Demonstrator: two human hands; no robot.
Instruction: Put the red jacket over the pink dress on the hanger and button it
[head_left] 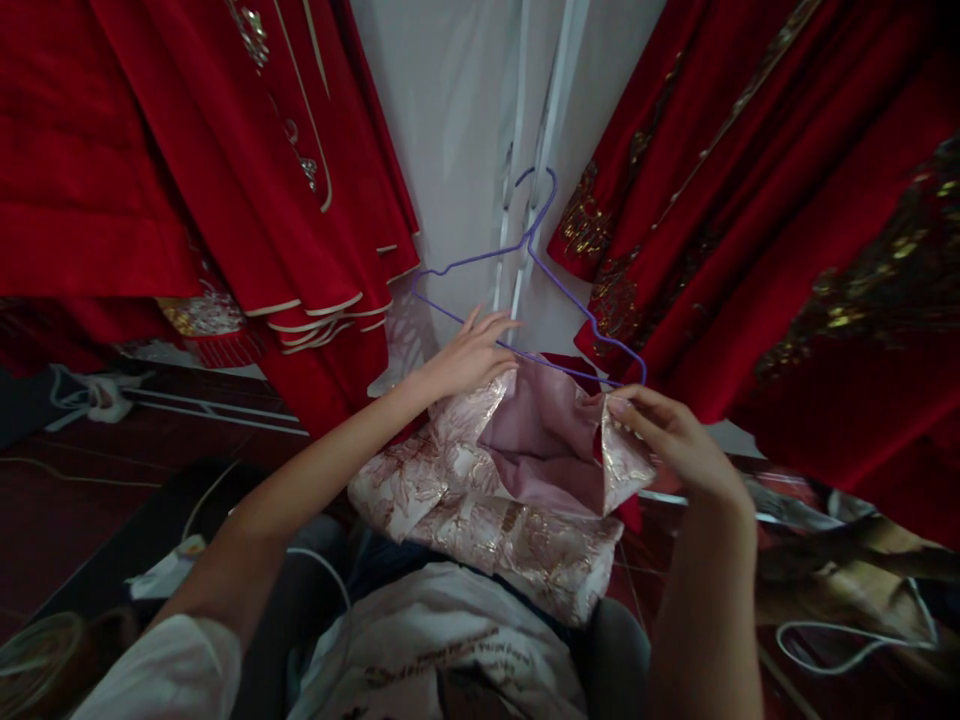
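A pale pink brocade garment [525, 540] with gold patterning lies across my lap, its opening showing a smooth pink lining. Above that opening is a purple clothes hanger [512, 250], hook pointing away from me. My left hand [476, 355] is at the garment's left edge, by the hanger's lower bar, with its fingers stretched out; whether the thumb side touches the cloth is hidden. At the right end of the hanger, my right hand [660, 425] pinches the garment's upper edge between thumb and fingers.
Red garments with gold trim [300, 180] hang on the left, and red embroidered garments [750, 200] on the right. Between them stands a pale panel [442, 120] with a metal strip. A white cord [847, 660] loops at lower right. A clear container [37, 650] is at lower left.
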